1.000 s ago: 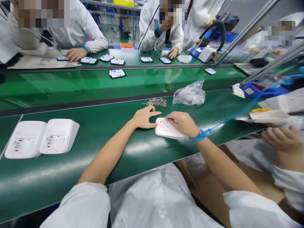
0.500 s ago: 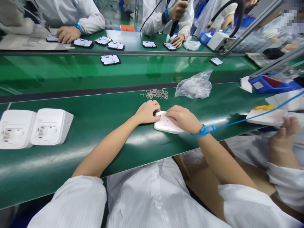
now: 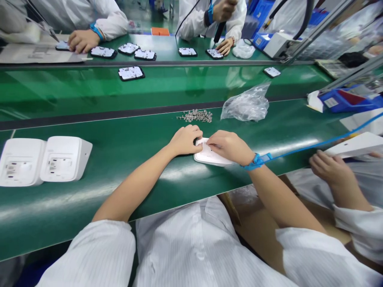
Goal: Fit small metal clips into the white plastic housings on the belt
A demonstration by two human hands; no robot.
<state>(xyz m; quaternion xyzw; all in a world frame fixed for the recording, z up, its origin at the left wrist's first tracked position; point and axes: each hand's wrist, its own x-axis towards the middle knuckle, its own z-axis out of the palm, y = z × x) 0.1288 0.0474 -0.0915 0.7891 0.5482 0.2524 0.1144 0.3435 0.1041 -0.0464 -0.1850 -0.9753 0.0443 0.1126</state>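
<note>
A white plastic cover [image 3: 211, 156] with small dark holes lies flat on the green bench in front of me. My left hand [image 3: 186, 140] grips its left edge, thumb on top and fingers around the far corner. Over the cover's right half, my right hand [image 3: 230, 145] has its fingertips pinched together against the top face; whatever is between them is too small to make out. A blue strap with a cord circles the right wrist. Just beyond the cover sits a pile of small metal screws [image 3: 197, 116].
Two white plastic housings [image 3: 66, 158] stand at the left. A clear plastic bag [image 3: 245, 104] lies behind the cover. At right, a co-worker's hand [image 3: 332, 167] holds a white panel [image 3: 356, 145]. Across the green conveyor [image 3: 89, 87], co-workers handle circuit-board units.
My right fingers have shifted slightly and pinch closer on the cover; my left hand stays put. The co-worker at right has lifted a white panel. A unit on the conveyor has moved left.
</note>
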